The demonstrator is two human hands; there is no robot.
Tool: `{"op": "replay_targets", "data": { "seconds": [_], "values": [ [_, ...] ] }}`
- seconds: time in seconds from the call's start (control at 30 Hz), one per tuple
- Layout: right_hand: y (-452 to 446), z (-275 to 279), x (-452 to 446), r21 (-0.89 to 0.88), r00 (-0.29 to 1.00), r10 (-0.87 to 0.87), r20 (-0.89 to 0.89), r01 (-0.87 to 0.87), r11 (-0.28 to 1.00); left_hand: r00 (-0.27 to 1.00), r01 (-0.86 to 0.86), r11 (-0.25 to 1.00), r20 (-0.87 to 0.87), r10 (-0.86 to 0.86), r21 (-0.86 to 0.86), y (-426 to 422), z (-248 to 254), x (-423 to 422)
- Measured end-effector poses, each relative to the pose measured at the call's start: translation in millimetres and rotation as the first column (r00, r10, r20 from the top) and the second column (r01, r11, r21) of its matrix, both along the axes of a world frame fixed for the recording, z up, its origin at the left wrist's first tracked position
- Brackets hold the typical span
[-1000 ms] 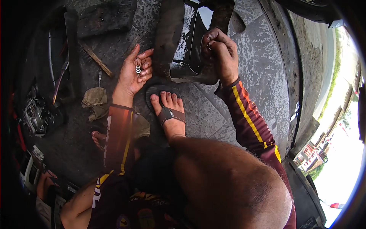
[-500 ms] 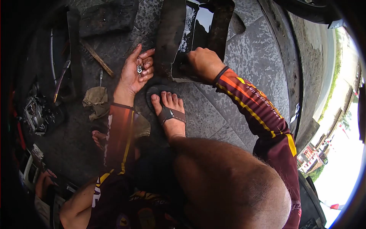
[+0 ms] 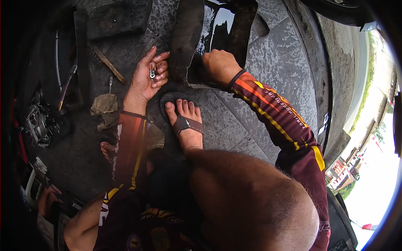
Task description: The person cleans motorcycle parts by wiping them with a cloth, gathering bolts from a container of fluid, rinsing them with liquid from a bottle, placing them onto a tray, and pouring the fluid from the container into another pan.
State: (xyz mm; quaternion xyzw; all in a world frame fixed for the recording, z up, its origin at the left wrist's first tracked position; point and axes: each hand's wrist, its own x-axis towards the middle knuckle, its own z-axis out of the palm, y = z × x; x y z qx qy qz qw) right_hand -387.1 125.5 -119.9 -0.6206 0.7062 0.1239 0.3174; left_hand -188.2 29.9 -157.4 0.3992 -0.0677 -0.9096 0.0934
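My left hand (image 3: 146,77) is palm up with its fingers curled. Small shiny metal ring-shaped parts (image 3: 152,74) lie in it, against the fingers. Over the near end of a dark, cut-open container (image 3: 183,46) is my right hand (image 3: 222,66), closed with its knuckles up. Its fingertips point down inside the container, and whatever they grip is hidden. Dark liquid with bright reflections (image 3: 223,21) covers part of the container's bottom. My sandalled foot (image 3: 189,119) rests on the floor just below the container.
A crumpled cloth (image 3: 104,109), a wooden stick (image 3: 106,62) and a thin-handled brush (image 3: 68,88) lie to the left. Further left is a dark metal part (image 3: 38,123). Part of a tyre (image 3: 341,10) shows at the upper right, beside the pavement.
My right hand has shifted slightly left and upward over the container, still closed. The left hand has turned a little, tilting the metal parts, and otherwise stays in place.
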Motion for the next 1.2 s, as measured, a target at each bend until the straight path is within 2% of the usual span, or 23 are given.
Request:
{"op": "replay_targets", "data": {
  "seconds": [0.2, 0.27, 0.67, 0.8, 0.87, 0.93, 1.0, 1.03, 1.07, 1.1, 1.13, 1.17, 1.2],
  "values": [
    [-3.1, 2.3, 5.8, -0.044, 0.999, 0.033, -0.031, -0.034, 0.998, 0.999, 0.014, 1.000, -0.032, -0.014, -0.013, -0.7, -4.6, 2.3],
    [-5.3, 5.2, 5.0, 0.019, 1.000, 0.021, 0.003, -0.021, 1.000, 1.000, 0.012, 1.000, -0.024, -0.012, -0.018, -0.4, -4.4, 2.4],
    [-7.9, 0.8, -0.2, 0.040, 0.998, 0.060, -0.014, -0.059, 0.997, 1.000, 0.025, 0.998, -0.015, -0.026, -0.051, 1.2, 6.2, -2.0],
    [-4.2, -2.5, 0.4, -0.005, 0.998, 0.064, -0.020, -0.065, 0.998, 0.999, 0.021, 0.998, -0.030, -0.022, -0.056, 1.8, 4.3, -0.6],
    [0.4, 0.4, -3.4, -0.053, 1.000, -0.012, 0.022, 0.013, 0.999, 1.000, 0.027, 0.998, -0.002, -0.028, -0.048, 2.3, 3.9, -0.9],
    [7.6, 2.1, -9.4, -0.151, 0.965, -0.153, 0.214, 0.187, 0.971, 1.000, -0.011, 0.999, 0.007, 0.011, -0.033, 3.6, -0.6, -0.9],
    [16.2, 11.9, -20.0, -0.160, 0.825, -0.325, 0.463, 0.438, 0.885, 0.998, -0.062, 0.998, 0.019, 0.062, -0.032, 2.9, -8.5, 7.9],
    [17.9, 16.2, -23.0, -0.104, 0.695, -0.422, 0.582, 0.578, 0.809, 0.996, -0.089, 0.994, 0.020, 0.090, -0.060, 2.4, -13.9, 10.6],
    [21.2, 21.9, -25.4, -0.023, 0.535, -0.502, 0.679, 0.699, 0.714, 0.990, -0.142, 0.985, 0.002, 0.143, -0.093, 1.2, -16.9, 15.4],
    [21.8, 39.8, -17.3, 0.092, 0.292, -0.564, 0.773, 0.827, 0.554, 0.982, -0.187, 0.974, -0.022, 0.186, -0.126, -1.1, -18.2, 19.1],
    [25.9, 40.2, -12.8, 0.185, 0.040, -0.588, 0.808, 0.930, 0.317, 0.963, -0.270, 0.954, -0.027, 0.269, -0.134, -4.4, -16.6, 20.2],
    [27.6, 44.6, -13.9, 0.260, -0.078, -0.460, 0.884, 0.901, 0.348, 0.939, -0.344, 0.930, -0.039, 0.342, -0.133, -6.2, -15.9, 20.9],
    [24.7, 53.8, -10.9, 0.341, -0.213, -0.334, 0.918, 0.854, 0.393, 0.897, -0.433, 0.898, -0.134, 0.421, -0.074, -9.3, -11.7, 21.1]
  ]
}}
